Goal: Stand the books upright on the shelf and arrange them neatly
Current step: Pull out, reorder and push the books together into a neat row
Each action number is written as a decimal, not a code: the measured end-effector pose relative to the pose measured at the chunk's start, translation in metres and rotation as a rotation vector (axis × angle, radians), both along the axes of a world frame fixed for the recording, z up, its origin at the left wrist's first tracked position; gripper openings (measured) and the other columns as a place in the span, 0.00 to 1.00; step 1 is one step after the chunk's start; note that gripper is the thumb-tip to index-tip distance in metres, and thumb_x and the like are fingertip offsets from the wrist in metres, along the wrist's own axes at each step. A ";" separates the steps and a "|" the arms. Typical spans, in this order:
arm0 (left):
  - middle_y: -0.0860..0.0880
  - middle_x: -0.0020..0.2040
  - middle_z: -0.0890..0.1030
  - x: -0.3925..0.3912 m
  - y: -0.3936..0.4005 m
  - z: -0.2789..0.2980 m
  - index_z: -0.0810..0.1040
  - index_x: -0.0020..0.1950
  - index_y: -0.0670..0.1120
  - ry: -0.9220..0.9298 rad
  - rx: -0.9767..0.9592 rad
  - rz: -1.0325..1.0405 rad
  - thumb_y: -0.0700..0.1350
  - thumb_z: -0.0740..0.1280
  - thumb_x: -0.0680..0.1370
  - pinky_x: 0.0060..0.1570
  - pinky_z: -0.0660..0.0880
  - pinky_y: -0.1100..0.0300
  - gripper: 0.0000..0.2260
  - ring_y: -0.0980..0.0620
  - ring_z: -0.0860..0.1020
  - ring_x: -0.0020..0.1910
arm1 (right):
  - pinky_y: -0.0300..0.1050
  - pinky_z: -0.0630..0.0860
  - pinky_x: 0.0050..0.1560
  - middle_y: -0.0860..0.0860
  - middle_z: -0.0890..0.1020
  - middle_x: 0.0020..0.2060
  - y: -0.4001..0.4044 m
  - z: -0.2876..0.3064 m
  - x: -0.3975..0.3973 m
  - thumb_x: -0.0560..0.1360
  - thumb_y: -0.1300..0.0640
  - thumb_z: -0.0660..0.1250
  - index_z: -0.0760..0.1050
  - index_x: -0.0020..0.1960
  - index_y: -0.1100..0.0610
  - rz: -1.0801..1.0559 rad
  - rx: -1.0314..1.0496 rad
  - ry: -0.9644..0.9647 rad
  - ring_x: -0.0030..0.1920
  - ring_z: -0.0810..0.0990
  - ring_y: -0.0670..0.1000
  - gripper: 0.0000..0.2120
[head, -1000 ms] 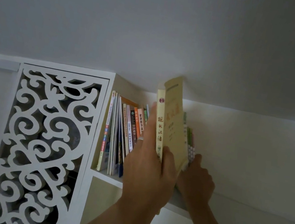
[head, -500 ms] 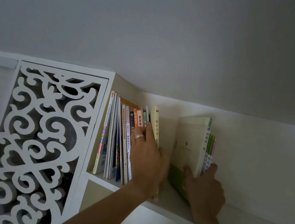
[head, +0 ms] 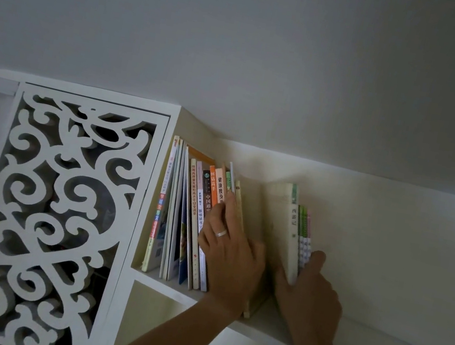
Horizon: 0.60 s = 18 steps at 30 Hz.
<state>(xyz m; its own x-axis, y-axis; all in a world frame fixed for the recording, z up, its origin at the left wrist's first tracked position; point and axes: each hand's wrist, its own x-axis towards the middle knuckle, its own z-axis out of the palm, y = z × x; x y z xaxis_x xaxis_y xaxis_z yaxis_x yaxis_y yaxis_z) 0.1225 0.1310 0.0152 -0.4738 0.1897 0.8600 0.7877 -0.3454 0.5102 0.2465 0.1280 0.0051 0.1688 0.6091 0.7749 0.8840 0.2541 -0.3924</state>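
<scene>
Head view, only view. High white shelf (head: 171, 286) close under the ceiling; its fretwork cabinet door (head: 56, 219) serves as the landmark.

Just right of that door, a leaning row of books (head: 182, 219) rests against the cabinet's side wall, spines out and tilted. Left hand (head: 232, 251), ring on one finger, lies flat against the row's outer end, fingers straight and pressing on the pale yellow book (head: 238, 201). It grips nothing. Likely purpose: brace the row so it cannot slump sideways into the gap.

Further right of the door, past an open gap of shelf, stands a second cluster: a thick cream book (head: 290, 228) with several thin green-and-pink books (head: 304, 236) behind it. Right hand (head: 308, 285) holds this cluster low down, thumb on the thin-book side, fingers apparently wrapped round the cream cover; light is dim, so the finger wrap is partly a guess. Holding low seems meant to keep the cluster upright while sliding it.

Both groups sit on the shelf, each touching its hand, well apart from each other. Judgement: closing the gap toward the door is the step in hand.
</scene>
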 end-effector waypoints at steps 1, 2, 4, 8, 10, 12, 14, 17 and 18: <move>0.41 0.75 0.66 0.001 0.003 -0.003 0.59 0.82 0.45 0.010 0.002 -0.001 0.44 0.71 0.71 0.72 0.62 0.45 0.41 0.42 0.65 0.74 | 0.43 0.68 0.30 0.48 0.79 0.41 -0.002 0.002 -0.005 0.75 0.32 0.63 0.58 0.57 0.51 -0.008 -0.012 -0.036 0.33 0.74 0.51 0.26; 0.41 0.77 0.65 0.001 0.005 -0.007 0.58 0.82 0.45 0.021 0.009 -0.008 0.44 0.73 0.71 0.74 0.60 0.45 0.42 0.41 0.64 0.75 | 0.42 0.66 0.29 0.47 0.79 0.40 -0.005 0.003 -0.010 0.75 0.31 0.62 0.59 0.57 0.50 -0.013 -0.024 -0.062 0.33 0.74 0.51 0.26; 0.41 0.79 0.62 0.002 0.008 -0.013 0.55 0.83 0.44 0.043 0.026 -0.028 0.50 0.75 0.73 0.76 0.58 0.44 0.45 0.40 0.62 0.78 | 0.40 0.60 0.27 0.47 0.80 0.42 -0.006 0.004 -0.020 0.76 0.32 0.60 0.60 0.58 0.50 -0.035 -0.038 -0.114 0.34 0.74 0.51 0.24; 0.39 0.81 0.59 0.002 0.011 -0.017 0.53 0.84 0.42 0.078 -0.024 -0.023 0.47 0.72 0.76 0.76 0.63 0.37 0.42 0.39 0.60 0.80 | 0.42 0.65 0.29 0.47 0.78 0.39 -0.008 0.002 -0.023 0.76 0.32 0.60 0.63 0.58 0.50 -0.058 -0.011 -0.062 0.34 0.74 0.52 0.24; 0.37 0.80 0.60 0.004 0.010 -0.017 0.54 0.84 0.41 0.085 -0.043 -0.010 0.44 0.66 0.79 0.73 0.66 0.36 0.35 0.38 0.61 0.79 | 0.44 0.71 0.32 0.49 0.77 0.37 -0.006 0.001 -0.019 0.76 0.34 0.63 0.63 0.56 0.51 -0.043 0.017 0.089 0.33 0.73 0.53 0.23; 0.34 0.79 0.62 0.003 0.012 -0.016 0.58 0.83 0.43 0.109 -0.042 0.000 0.49 0.66 0.82 0.72 0.68 0.36 0.33 0.36 0.64 0.78 | 0.46 0.76 0.34 0.52 0.79 0.39 -0.005 0.000 -0.015 0.76 0.34 0.64 0.64 0.56 0.52 -0.016 0.049 0.232 0.34 0.76 0.56 0.23; 0.34 0.79 0.62 0.000 0.016 -0.017 0.55 0.84 0.47 0.161 -0.038 0.066 0.51 0.69 0.81 0.71 0.68 0.36 0.36 0.35 0.65 0.77 | 0.44 0.74 0.33 0.56 0.83 0.45 -0.005 -0.001 -0.012 0.76 0.35 0.65 0.65 0.58 0.54 0.007 0.067 0.290 0.38 0.81 0.58 0.25; 0.33 0.79 0.62 -0.005 0.021 -0.017 0.51 0.84 0.53 0.268 0.004 0.108 0.50 0.68 0.82 0.70 0.69 0.36 0.36 0.34 0.65 0.77 | 0.40 0.67 0.29 0.57 0.83 0.48 -0.009 -0.001 -0.011 0.77 0.36 0.65 0.64 0.58 0.54 0.029 0.045 0.250 0.41 0.83 0.59 0.25; 0.33 0.78 0.63 -0.005 0.021 -0.017 0.52 0.82 0.55 0.278 0.020 0.093 0.50 0.69 0.82 0.70 0.69 0.36 0.35 0.34 0.64 0.77 | 0.41 0.69 0.28 0.55 0.83 0.47 -0.009 -0.002 -0.011 0.77 0.35 0.65 0.63 0.58 0.53 0.036 0.041 0.212 0.40 0.83 0.59 0.25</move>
<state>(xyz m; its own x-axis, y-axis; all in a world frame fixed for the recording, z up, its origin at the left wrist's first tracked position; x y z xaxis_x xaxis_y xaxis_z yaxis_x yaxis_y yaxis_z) 0.1170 0.1522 -0.0022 -0.2342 0.1381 0.9623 0.9251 -0.2728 0.2643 0.2351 0.1193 0.0027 0.3093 0.5862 0.7488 0.7726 0.3042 -0.5573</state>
